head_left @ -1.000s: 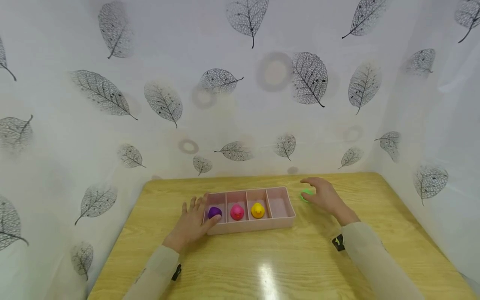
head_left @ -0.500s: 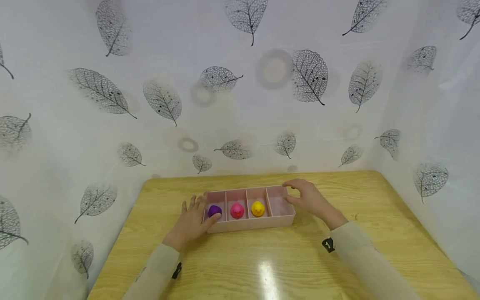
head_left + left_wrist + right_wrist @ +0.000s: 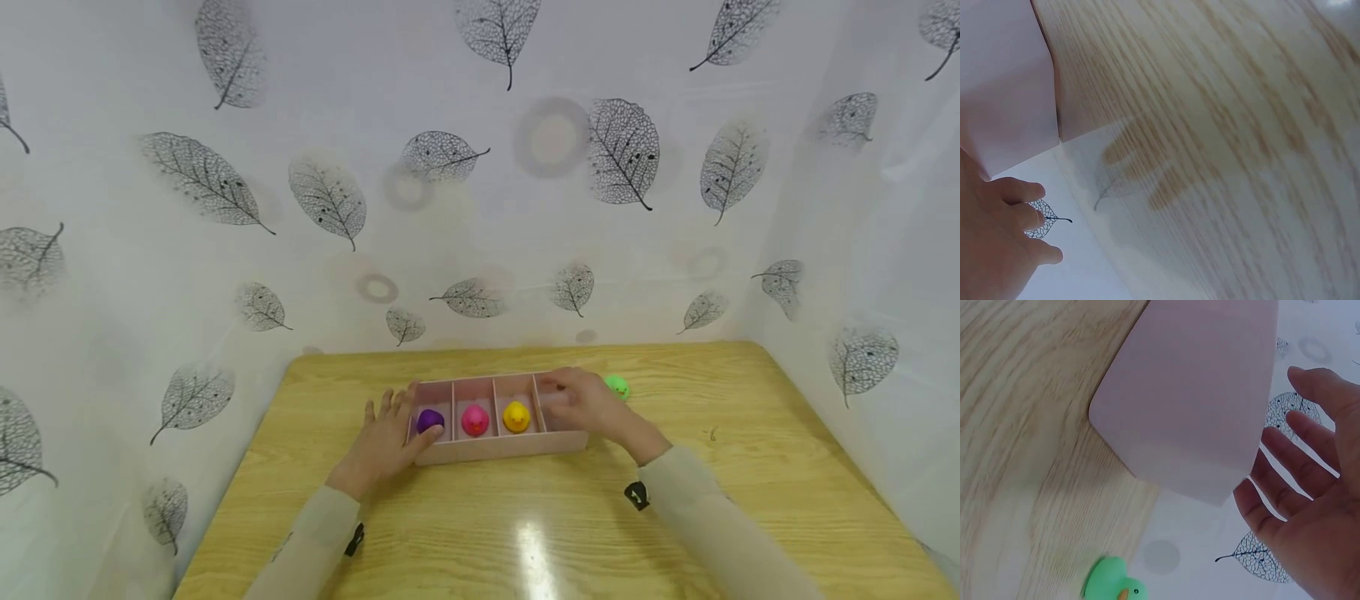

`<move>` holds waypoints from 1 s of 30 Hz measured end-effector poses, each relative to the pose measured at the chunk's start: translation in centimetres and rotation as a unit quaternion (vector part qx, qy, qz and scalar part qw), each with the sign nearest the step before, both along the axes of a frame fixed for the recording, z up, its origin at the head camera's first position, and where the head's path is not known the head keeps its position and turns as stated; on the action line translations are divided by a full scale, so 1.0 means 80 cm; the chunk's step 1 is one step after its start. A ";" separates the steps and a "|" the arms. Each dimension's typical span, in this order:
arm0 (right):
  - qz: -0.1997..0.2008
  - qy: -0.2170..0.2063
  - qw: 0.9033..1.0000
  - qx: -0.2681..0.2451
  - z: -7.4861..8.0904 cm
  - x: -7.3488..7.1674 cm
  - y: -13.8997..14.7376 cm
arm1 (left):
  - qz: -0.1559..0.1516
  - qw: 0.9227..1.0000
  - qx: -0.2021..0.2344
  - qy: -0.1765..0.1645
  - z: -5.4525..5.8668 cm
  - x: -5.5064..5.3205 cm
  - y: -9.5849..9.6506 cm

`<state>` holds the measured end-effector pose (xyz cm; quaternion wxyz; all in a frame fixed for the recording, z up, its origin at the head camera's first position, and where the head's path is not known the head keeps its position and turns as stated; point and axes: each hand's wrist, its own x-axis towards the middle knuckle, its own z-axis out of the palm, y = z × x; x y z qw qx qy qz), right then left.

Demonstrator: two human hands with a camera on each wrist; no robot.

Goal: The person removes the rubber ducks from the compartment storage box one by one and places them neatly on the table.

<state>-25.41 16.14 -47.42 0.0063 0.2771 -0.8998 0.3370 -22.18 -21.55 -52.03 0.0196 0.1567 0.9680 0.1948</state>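
Observation:
A pink tray [image 3: 498, 452] with a row of compartments lies on the table. My left hand [image 3: 384, 446] rests at its left end, fingers spread along the side and thumb over the front rim by a purple rounded toy [image 3: 429, 419]. A pink duck [image 3: 475, 421] and a yellow duck [image 3: 516, 417] sit in the middle compartments. My right hand [image 3: 592, 404] is over the rightmost compartment, fingers loosely bent; the right wrist view shows nothing in its palm. Behind that wrist a green duck [image 3: 617, 386] stands on the table, outside the tray.
The wooden table [image 3: 465, 533] ends at the back and sides against a white sheet [image 3: 480, 233] printed with leaves. A small dark mark [image 3: 713, 433] shows on the tabletop at the right. Light glares on the wood in front of the tray.
My right hand has moved left from beside the green duck to over the rightmost compartment. The green duck now shows on the table. My left hand and the tray have stayed put.

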 end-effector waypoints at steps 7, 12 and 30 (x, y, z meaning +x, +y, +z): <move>0.051 0.006 0.999 -0.010 -0.007 -0.001 -0.020 | -0.002 1.000 -0.002 -0.007 0.001 0.000 -0.001; 0.069 0.005 0.998 0.009 -0.014 -0.004 -0.028 | -0.001 1.000 -0.006 -0.010 0.003 0.000 0.000; 0.074 -0.007 0.994 0.075 -0.019 -0.018 -0.046 | 0.002 1.000 -0.004 -0.006 0.003 0.000 0.001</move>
